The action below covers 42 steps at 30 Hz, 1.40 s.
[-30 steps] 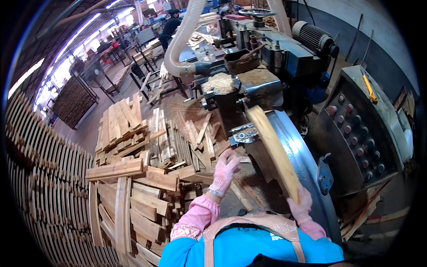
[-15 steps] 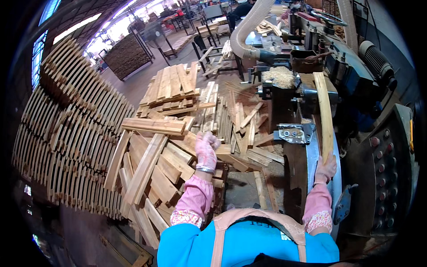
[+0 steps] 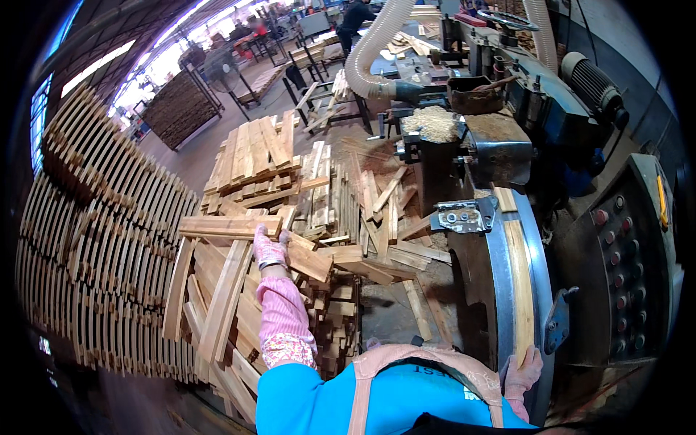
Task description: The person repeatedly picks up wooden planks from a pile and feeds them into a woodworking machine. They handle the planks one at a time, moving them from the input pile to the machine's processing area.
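My left hand, in a pale pink glove, is at the right end of a wooden board on top of the loose pile, thumb and fingers closed around that end. On the right, a long wooden strip lies flat along the metal machine bed. My right hand, also gloved, grips the near end of this strip. Just beyond its far end, a shorter visible piece of wood reaches under the machine's metal housing.
Tall stacked slats stand at the left. A metal bracket and a blue lever flank the bed. A control panel with several buttons is at the right, and a ribbed hose hangs ahead. Wood scraps litter the floor.
My left hand has moved left onto the board's end. My right hand has come nearer to me; the strip now lies low along the bed, where before it reached up to the housing.
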{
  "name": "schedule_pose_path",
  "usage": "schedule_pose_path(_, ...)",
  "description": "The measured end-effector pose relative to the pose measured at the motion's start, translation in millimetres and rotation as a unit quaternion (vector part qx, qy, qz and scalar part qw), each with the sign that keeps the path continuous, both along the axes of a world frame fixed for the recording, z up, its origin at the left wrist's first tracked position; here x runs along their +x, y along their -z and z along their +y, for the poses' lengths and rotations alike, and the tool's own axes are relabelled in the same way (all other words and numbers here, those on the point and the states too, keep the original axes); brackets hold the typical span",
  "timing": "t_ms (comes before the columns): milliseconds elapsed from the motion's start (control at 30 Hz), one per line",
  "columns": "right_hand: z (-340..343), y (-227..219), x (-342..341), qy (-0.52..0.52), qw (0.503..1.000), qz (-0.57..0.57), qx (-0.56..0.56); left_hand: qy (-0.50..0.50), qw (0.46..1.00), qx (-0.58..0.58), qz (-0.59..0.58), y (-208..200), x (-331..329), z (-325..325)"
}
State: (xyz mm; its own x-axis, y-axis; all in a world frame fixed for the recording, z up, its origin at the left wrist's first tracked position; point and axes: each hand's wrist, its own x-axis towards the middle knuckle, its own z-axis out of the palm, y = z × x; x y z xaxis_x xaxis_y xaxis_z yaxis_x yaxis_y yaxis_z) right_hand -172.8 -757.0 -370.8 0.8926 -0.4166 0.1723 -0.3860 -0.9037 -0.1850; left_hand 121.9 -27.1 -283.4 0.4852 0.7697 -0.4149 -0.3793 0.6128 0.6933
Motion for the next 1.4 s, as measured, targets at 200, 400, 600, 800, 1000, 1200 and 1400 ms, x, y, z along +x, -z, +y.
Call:
schedule_pose_path(200, 0.9, 15.5, 114.9, -0.069, 0.992, -0.107, -0.024, 0.010, 0.997, 0.071, 0.021, -18.0, -10.2, -27.0)
schedule_pose_path(400, 24.1, 9.3, 248.6, -0.085, 0.996, -0.020, -0.018, 0.119, 0.960, 0.249, -0.052, -51.8, -48.8, -148.4)
schedule_pose_path(600, 62.1, -15.5, 341.7, -0.079, 0.935, 0.059, 0.340, 0.269, 0.868, 0.417, -0.012, -69.0, -53.3, -261.2)
schedule_pose_path(800, 185.3, -127.3, 240.8, -0.440, 0.813, -0.175, 0.338, 0.548, 0.615, 0.567, -0.009, -2.9, -69.7, -378.6)
schedule_pose_path(1000, 66.0, -32.2, 99.2, -0.119, 0.953, -0.174, 0.218, 0.712, 0.266, 0.648, -0.042, -5.1, -90.7, -406.1)
schedule_pose_path(1200, 9.2, -12.6, -4.4, 0.046, 0.998, 0.013, 0.039, 0.701, 0.390, 0.593, 0.076, 16.1, -97.7, -365.5)
schedule_pose_path(1400, 5.1, 44.4, 170.0, -0.029, 0.977, -0.201, -0.072, 0.572, 0.414, 0.704, 0.076, -61.3, -73.1, -291.1)
